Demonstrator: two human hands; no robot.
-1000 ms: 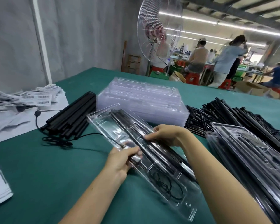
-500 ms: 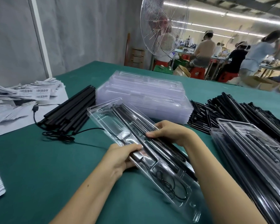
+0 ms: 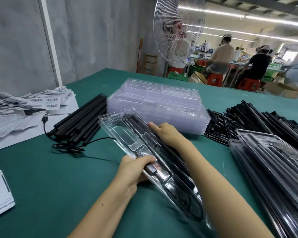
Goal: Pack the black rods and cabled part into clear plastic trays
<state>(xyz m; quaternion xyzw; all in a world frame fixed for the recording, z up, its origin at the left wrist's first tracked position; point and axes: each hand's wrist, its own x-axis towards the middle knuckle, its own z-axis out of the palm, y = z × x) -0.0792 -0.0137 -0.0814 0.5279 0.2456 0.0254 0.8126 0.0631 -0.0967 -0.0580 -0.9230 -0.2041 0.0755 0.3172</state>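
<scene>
Pressing rods: R hand [image 3: 167,134], index straight, lies on thin black rods [image 3: 139,124] in long clear plastic tray [image 3: 120,133]; push evenly.
L hand [image 3: 136,169]: fingers curled round tray edge; hold steady.
Black coiled cabled part [image 3: 193,208]: tray's near pocket.

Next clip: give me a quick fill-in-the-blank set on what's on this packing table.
1. The left hand grips a tray made of ____ plastic.
2. The loose rods bundled to the left of that tray are ____.
3. The table cover is ____.
Missing words: clear; black; green.
</scene>
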